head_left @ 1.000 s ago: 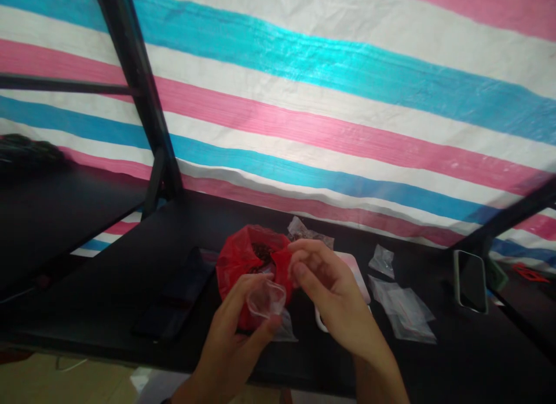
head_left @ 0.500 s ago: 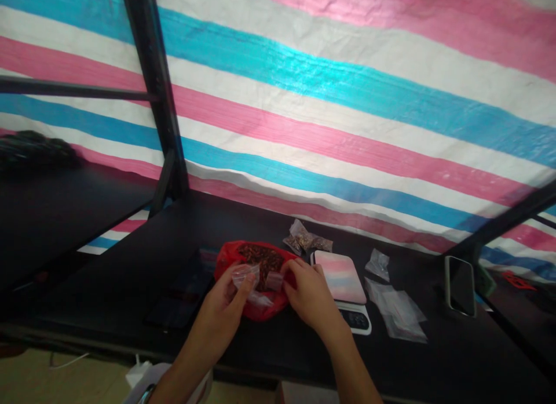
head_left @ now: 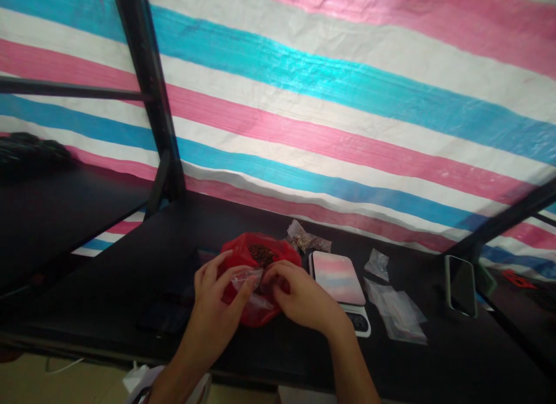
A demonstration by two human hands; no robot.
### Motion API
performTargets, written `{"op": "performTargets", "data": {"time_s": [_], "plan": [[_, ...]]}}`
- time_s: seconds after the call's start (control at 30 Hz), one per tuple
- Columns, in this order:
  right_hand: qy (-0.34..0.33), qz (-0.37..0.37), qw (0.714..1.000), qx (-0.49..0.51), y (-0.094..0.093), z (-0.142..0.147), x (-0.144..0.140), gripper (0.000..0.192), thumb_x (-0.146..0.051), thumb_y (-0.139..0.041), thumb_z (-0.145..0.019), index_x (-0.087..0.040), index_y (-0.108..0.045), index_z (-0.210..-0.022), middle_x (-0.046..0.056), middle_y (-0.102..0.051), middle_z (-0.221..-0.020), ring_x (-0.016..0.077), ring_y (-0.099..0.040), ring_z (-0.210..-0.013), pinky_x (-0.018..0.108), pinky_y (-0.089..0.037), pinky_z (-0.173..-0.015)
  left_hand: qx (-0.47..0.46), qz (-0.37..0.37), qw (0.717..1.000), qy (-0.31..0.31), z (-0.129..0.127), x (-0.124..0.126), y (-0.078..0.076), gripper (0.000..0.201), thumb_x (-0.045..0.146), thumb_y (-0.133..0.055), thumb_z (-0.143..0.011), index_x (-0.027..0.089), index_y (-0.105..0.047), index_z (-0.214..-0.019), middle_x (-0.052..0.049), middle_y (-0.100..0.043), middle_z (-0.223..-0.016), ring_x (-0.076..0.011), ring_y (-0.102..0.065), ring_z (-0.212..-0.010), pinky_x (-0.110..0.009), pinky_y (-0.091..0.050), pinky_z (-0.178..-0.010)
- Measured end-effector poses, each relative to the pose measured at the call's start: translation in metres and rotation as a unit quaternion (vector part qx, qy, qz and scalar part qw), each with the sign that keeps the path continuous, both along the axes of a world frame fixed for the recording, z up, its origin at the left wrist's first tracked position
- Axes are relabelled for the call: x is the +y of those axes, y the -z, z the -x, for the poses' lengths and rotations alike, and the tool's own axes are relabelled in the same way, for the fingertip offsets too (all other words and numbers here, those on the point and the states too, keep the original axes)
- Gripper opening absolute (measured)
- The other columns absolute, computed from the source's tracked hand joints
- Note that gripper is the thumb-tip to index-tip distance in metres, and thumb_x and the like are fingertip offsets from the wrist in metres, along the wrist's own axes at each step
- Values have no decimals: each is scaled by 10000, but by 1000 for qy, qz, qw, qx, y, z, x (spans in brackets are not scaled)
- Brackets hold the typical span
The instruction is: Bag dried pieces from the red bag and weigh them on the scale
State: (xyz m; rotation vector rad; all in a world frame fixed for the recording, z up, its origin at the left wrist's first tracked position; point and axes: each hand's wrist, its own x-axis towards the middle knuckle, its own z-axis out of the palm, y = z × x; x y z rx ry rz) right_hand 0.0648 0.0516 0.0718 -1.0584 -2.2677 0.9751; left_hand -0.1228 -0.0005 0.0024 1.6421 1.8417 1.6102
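Note:
A red plastic bag (head_left: 234, 247) lies open on the black tabletop, with dark brown dried bits (head_left: 262, 254) inside it. Over its near side, my left hand (head_left: 214, 302) grips a small clear zip bag (head_left: 245, 277) between thumb and fingers. My right hand (head_left: 299, 294) is closed beside the zip bag's mouth, its fingertips curled down into the red bag. Whatever those fingertips pinch is hidden. Just right of the red bag sits a white digital scale (head_left: 339, 279), its pale plate reflecting the striped sheet.
Filled small bags (head_left: 306, 239) lie behind the scale. To its right are a crumpled clear bag (head_left: 377, 264) and a stack of flat clear bags (head_left: 399, 311). A phone (head_left: 461, 286) leans at the far right. Black posts (head_left: 150, 85) and a striped sheet (head_left: 325, 131) stand behind.
My right hand has moved left from the red bag's right edge to the zip bag's mouth, fingers curling in. My left hand keeps the zip bag, its fingers more spread over the red bag's rim.

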Motion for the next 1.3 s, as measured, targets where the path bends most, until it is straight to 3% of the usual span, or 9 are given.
{"op": "performTargets", "data": {"time_s": [0.13,0.27,0.43,0.57,0.67,0.9,1.07,1.17,1.3], "plan": [[5,14,1000,8,1,-3,6,333,63,-511,-844,-199,-718,-834,27,-747,-956,168,-679,-936,307,-510,-916,14,9,1000,3,-8,8,7,414,635,-640,-949,265,-825,-924,-135,-714,-1356,-399,-528,-1395,-678,-409,-1206],[35,17,999,25,10,2,9,286,27,-602,-859,-212,-729,-950,7,-717,-957,165,-651,-911,293,-506,-882,-11,16,999,30,-10,14,7,370,590,-649,-940,267,-830,-942,-109,-794,-1173,-391,-538,-1404,-676,-372,-1238],[30,25,999,25,17,6,12,230,-8,-680,-866,-205,-780,-928,23,-721,-989,166,-646,-917,294,-503,-888,-100,52,993,45,-8,15,-4,422,619,-658,-919,238,-818,-1002,-99,-793,-1117,-308,-720,-1131,-531,-532,-1125],[-4,77,997,24,14,1,14,319,35,-640,-830,-206,-827,-922,16,-738,-984,126,-627,-777,240,-495,-731,-142,74,985,64,-7,15,-12,453,638,-642,-911,220,-808,-967,-104,-789,-1078,-283,-754,-1035,-456,-604,-1006],[-16,108,994,31,11,-3,13,327,31,-629,-832,-213,-839,-888,11,-753,-988,117,-637,-744,221,-489,-670,-152,73,983,68,-7,14,-14,462,650,-646,-895,219,-807,-939,-101,-786,-1061,-281,-760,-1023,-446,-613,-992],[2,102,995,6,9,-6,10,256,-15,-650,-848,-201,-818,-902,-3,-749,-855,128,-649,-724,226,-476,-644,-178,81,976,94,-8,14,-12,482,668,-643,-901,222,-815,-963,-95,-798,-1058,-286,-763,-1005,-455,-617,-987],[15,54,998,7,8,-4,8,150,-63,-776,-825,-199,-784,-887,-12,-681,-899,106,-577,-709,228,-429,-637,-74,-44,996,26,-11,2,-16,288,516,-718,-916,249,-821,-952,-97,-776,-1137,-301,-720,-1121,-466,-564,-1048],[39,43,998,37,7,-2,9,153,-128,-813,-830,-205,-743,-942,-33,-641,-881,107,-540,-703,234,-400,-628,-63,-79,988,117,-14,-6,-20,168,388,-682,-980,274,-803,-1002,-57,-787,-1087,-237,-753,-1040,-356,-610,-940],[133,33,986,98,10,5,13,200,-212,-790,-877,-215,-671,-1038,-23,-670,-933,150,-604,-792,274,-471,-710,-47,-37,978,200,-20,-10,-24,136,354,-686,-988,273,-790,-1021,-48,-794,-1055,-218,-774,-989,-307,-626,-888]]}}
